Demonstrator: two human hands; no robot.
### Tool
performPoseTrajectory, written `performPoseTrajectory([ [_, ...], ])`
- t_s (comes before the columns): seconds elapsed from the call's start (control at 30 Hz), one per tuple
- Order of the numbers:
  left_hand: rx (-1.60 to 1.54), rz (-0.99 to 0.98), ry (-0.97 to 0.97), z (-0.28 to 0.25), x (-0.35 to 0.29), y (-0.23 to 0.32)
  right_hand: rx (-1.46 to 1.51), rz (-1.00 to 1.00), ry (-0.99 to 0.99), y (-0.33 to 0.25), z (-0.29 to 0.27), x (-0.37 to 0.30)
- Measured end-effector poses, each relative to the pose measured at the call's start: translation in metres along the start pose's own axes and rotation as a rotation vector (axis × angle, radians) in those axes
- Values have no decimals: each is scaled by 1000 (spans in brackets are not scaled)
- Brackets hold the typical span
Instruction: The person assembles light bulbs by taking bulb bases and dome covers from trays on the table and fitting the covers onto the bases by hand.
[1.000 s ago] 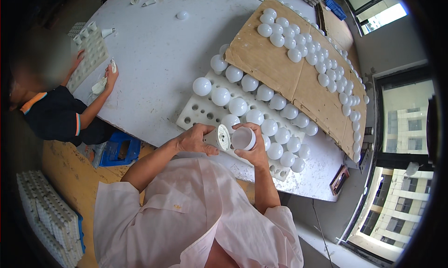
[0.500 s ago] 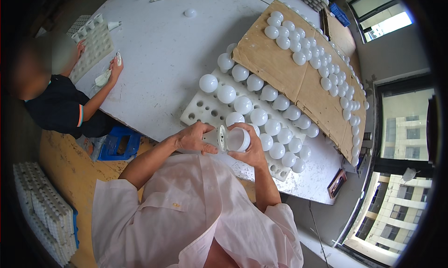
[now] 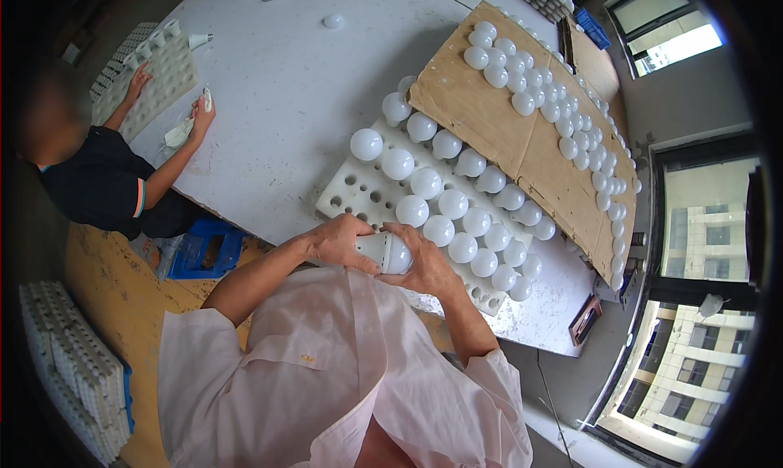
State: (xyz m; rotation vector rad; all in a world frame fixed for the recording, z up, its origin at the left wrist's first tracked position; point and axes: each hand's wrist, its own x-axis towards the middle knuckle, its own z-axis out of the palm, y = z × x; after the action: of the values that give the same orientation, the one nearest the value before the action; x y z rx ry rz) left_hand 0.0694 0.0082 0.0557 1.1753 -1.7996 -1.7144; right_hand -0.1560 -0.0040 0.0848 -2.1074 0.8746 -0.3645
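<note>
Close in front of my chest, both hands are on one light bulb. My left hand (image 3: 342,244) is wrapped round the white bulb base (image 3: 371,246). On the other side, my right hand (image 3: 424,260) grips the round white bulb cover (image 3: 398,256), which now meets the wide rim of the base. Just beyond my hands lies a white foam tray (image 3: 347,192) with holes, and rows of round bulbs (image 3: 425,183) stand in it. Part of the cover is hidden by my right fingers.
A cardboard sheet (image 3: 489,101) carrying many bulb covers lies across the trays at right. At left a co-worker's hand (image 3: 202,117) holds a white cloth-like item beside another foam tray (image 3: 159,89). Stacked trays (image 3: 73,370) and a blue plastic stool (image 3: 208,248) stand at lower left.
The bulb cover has moved left onto the base, closing the gap between them. My right hand came along with it. The co-worker's far hand has moved over the foam tray.
</note>
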Motion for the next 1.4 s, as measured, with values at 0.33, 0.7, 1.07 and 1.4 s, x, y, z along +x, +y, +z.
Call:
performPoseTrajectory([
  [0.33, -150, -93, -70, 2, -4, 7, -57, -195, 150, -10, 10, 4],
  [0.7, 17, 3, -201, -7, -10, 40, 137, -536, 418, -25, 23, 6],
  [1.07, -205, -95, -218, -11, -2, 27, 184, -443, 392, -2, 35, 9],
  [1.4, -1170, -330, -176, 5, 12, -49, 388, 115, 382, 19, 59, 19],
])
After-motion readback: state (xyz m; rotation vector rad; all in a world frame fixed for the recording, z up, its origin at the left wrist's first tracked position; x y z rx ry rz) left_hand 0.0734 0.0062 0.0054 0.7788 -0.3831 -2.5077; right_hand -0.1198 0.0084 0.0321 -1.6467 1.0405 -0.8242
